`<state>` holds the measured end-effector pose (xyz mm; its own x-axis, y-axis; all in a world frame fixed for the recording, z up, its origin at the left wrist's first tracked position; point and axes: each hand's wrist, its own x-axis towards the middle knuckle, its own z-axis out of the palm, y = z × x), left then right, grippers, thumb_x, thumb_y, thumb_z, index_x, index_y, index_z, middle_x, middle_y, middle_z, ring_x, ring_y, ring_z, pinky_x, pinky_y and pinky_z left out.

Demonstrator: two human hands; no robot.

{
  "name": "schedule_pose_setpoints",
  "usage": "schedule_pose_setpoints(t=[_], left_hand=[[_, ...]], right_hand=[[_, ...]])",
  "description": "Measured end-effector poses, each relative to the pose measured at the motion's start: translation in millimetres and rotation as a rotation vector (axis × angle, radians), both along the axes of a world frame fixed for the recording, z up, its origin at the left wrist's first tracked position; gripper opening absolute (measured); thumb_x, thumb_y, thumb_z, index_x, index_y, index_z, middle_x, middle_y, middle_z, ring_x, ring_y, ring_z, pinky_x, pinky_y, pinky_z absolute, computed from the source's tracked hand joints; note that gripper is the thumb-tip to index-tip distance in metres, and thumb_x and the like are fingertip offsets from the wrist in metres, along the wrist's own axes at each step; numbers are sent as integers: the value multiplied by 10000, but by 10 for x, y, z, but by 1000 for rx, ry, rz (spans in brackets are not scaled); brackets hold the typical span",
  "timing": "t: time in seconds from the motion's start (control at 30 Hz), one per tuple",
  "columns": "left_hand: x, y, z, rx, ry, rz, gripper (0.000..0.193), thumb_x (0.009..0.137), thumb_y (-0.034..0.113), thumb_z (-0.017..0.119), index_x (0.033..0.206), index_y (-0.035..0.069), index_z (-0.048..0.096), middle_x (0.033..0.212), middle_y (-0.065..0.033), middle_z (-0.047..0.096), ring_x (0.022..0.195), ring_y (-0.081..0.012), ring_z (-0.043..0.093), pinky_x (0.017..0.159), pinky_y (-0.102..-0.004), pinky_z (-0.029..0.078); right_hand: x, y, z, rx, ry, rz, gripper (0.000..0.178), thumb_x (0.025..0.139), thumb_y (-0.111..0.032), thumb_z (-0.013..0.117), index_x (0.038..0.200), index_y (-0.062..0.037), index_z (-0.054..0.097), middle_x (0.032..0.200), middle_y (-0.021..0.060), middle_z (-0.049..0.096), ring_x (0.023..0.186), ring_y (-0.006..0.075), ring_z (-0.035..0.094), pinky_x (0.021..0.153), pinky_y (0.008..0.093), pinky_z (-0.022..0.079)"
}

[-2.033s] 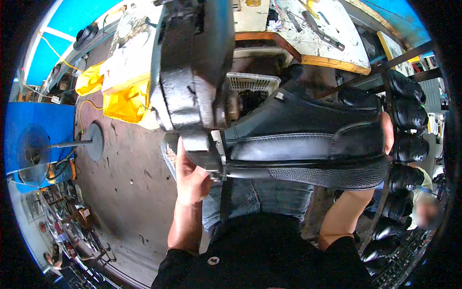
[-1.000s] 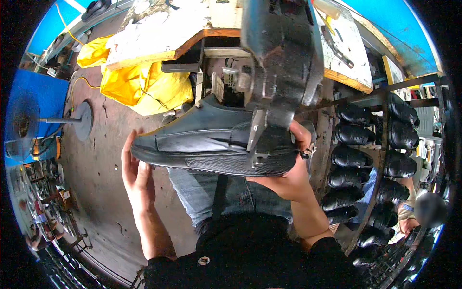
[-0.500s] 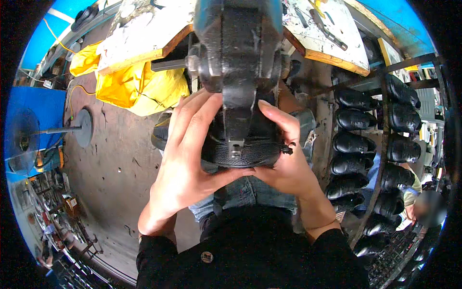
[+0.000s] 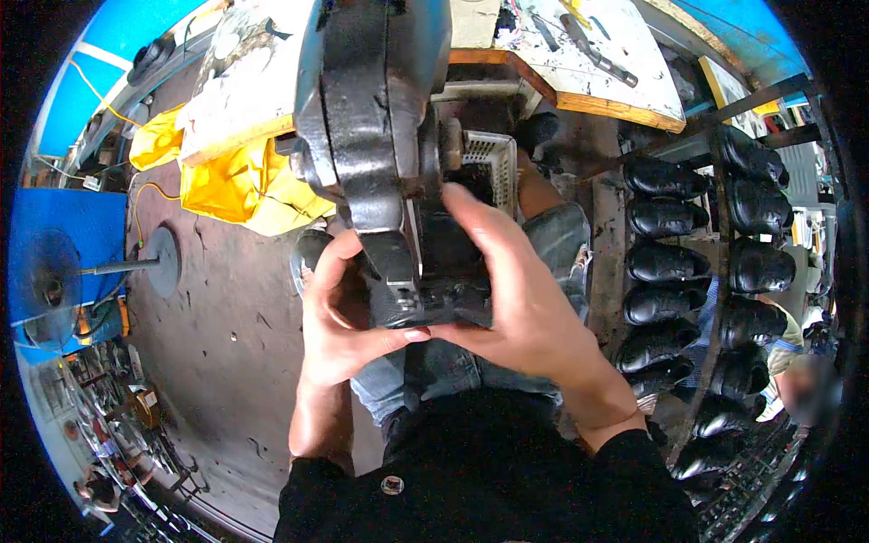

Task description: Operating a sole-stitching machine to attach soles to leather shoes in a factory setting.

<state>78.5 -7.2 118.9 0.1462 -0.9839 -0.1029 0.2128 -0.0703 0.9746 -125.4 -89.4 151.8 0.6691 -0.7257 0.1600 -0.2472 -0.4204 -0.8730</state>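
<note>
A black leather piece (image 4: 457,303), possibly part of a shoe, sits between my two hands at the lower end of a black machine arm (image 4: 362,109). The narrow metal tip of the arm covers part of it. My left hand (image 4: 339,321) curls around its left side, thumb along the near edge. From the right, my right hand (image 4: 520,303) grips it, fingers along the far right side and thumb below. The two thumbs meet at the near edge. Much of the piece is hidden by my hands and the machine.
Racks of black shoes (image 4: 668,262) stand at the right, with a person beyond them. A white basket (image 4: 505,163) sits behind the machine. White worktables (image 4: 615,68) with tools flank it. Yellow cloth (image 4: 244,195) hangs at left, near a floor fan (image 4: 163,262).
The machine and the black piece have shifted left in view. My right hand has moved left and turned inward around the piece. The white basket has come into view.
</note>
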Motion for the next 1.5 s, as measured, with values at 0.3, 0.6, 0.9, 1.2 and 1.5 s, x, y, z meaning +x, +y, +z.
schedule_pose_setpoints(t=[0.3,0.6,0.9,1.2,1.5], left_hand=[[-221,23,-461,-146,448,78,1130,527,93,1004,1469,21,385,1370,-115,567,1262,-259,565,1080,-401,453],[-288,267,-862,-5,721,105,989,600,-130,875,1448,27,390,1224,-164,637,1035,-305,691,829,-413,608],[-380,323,-922,52,733,137,574,711,113,795,1243,5,607,1131,-143,699,1035,-326,675,934,-448,556],[-201,371,-971,-214,1013,122,645,822,123,794,1410,118,529,1378,-77,601,1292,-310,553,1086,-509,441],[92,478,-851,-206,847,236,649,884,431,750,1421,141,531,1417,-75,575,1308,-319,534,1033,-543,489]], right_hand=[[-554,272,-1606,567,-270,-68,963,715,21,828,1535,-45,328,1545,145,408,1457,282,357,1214,397,260],[-1392,-144,-1125,252,-281,-42,720,687,8,778,1368,-49,552,1424,136,538,1370,309,465,1153,416,341],[-1435,-452,-161,-135,-252,-251,818,523,-33,849,1291,-21,571,1247,153,627,1170,311,601,1036,433,454],[-865,-424,145,-208,-260,-155,827,573,-45,916,1311,-4,545,1277,159,610,1149,283,620,1021,408,464],[-455,-301,-90,-43,-260,-168,832,585,-26,923,1324,-29,540,1217,132,644,1138,242,622,1013,380,465]])
